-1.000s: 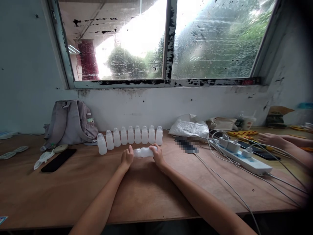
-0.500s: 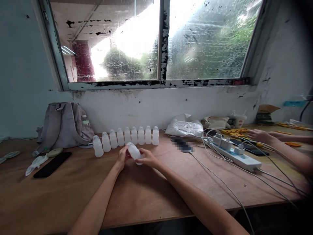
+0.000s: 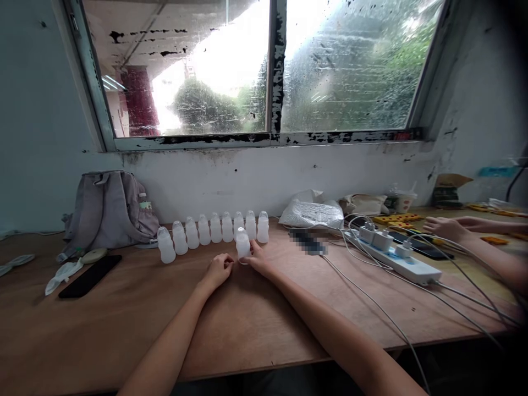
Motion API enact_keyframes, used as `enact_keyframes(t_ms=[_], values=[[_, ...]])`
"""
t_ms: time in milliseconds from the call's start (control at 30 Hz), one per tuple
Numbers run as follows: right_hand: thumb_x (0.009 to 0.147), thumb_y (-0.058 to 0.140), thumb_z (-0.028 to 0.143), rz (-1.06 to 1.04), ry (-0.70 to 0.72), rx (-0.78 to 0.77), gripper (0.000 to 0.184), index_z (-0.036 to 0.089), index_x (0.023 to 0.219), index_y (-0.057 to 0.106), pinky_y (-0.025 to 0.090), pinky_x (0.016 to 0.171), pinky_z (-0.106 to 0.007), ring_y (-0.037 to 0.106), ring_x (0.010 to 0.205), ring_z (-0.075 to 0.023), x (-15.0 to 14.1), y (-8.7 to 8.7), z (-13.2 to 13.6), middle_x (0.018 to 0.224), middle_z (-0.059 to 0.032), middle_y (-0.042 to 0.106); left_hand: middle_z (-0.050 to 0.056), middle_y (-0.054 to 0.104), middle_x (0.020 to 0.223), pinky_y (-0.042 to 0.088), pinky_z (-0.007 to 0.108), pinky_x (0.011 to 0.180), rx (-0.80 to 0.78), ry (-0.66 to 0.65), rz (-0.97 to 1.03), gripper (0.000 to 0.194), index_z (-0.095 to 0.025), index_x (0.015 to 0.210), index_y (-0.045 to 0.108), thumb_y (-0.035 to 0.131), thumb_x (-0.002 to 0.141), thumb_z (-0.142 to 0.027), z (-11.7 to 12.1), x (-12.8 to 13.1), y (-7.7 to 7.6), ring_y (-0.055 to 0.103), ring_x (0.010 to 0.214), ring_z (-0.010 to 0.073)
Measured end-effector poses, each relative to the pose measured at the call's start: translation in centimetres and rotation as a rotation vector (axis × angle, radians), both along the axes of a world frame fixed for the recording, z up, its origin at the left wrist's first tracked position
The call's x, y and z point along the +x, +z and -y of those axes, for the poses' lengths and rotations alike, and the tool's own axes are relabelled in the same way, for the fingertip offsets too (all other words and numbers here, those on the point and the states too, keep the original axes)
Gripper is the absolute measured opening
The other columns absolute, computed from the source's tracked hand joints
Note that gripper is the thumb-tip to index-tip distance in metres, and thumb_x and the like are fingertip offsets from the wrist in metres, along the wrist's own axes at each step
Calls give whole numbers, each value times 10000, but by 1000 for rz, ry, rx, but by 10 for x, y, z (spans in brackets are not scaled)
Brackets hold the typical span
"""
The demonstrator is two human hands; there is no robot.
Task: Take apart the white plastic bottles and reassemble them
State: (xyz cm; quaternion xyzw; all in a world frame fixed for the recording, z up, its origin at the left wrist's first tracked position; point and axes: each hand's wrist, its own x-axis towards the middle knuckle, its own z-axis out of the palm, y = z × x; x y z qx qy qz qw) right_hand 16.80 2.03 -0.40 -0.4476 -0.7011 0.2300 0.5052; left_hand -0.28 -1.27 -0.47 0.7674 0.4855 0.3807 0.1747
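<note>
A frosted white baby bottle (image 3: 242, 245) with a clear domed cap stands upright on the table, in front of the row. My right hand (image 3: 258, 260) grips it low on its right side, thumb in front and fingers partly hidden behind it. Just left of it, my left hand (image 3: 220, 269) rests on the table with its fingers curled in, and nothing shows in it. Behind both hands, several matching baby bottles (image 3: 204, 231) stand upright in a slightly curved row, the leftmost bottle (image 3: 166, 245) nearest to me.
On the left are a grey backpack (image 3: 109, 212) and a black phone (image 3: 89, 276). To the right lie a silvery plastic bag (image 3: 311, 212), a white power strip (image 3: 398, 261) with plugs, and loose cables. Another person's hands (image 3: 447, 228) are at the far right, near yellow parts (image 3: 398, 219).
The bottle has gone from tilted between both hands to upright on the table, slightly to the right. My left hand has let go of it and drawn back; my right hand still holds it.
</note>
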Motion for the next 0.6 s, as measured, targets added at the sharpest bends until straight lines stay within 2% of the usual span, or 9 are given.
enact_keyframes(t_ms=[100,200,300,433,600], values=[[580,587,258,-61,-158,35,391,182,942,459,413,661,-298,526,743,-194,10,7,-7,809,-16,554,57,610,868,376,358,851,48,58,-157,94,-187,778,597,512,752,-217,1,-5,1,531,899,213],[634,523,270,-118,-306,43,462,176,1062,378,420,692,-310,539,800,-206,34,10,-18,912,-55,552,53,601,894,361,375,866,75,92,-277,108,-195,820,592,499,775,-228,0,-10,2,518,927,218],[604,524,236,-128,-403,3,544,170,1107,327,425,700,-328,548,826,-228,65,7,-29,944,-76,551,52,596,910,377,388,857,81,132,-368,118,-182,850,588,490,802,-228,-4,-14,2,515,942,212],[534,567,196,-82,-416,-74,507,161,1017,417,442,674,-327,571,785,-238,97,-4,-43,881,-77,578,63,561,1035,439,399,807,75,169,-460,223,-148,1006,546,486,839,-285,-9,-18,-2,538,934,187],[544,586,202,-34,-417,-74,444,158,973,481,431,772,-333,554,907,-240,105,-13,-56,971,-96,576,74,533,1105,465,389,786,89,187,-521,272,-160,1084,509,478,847,-289,-11,-18,-8,547,930,183]])
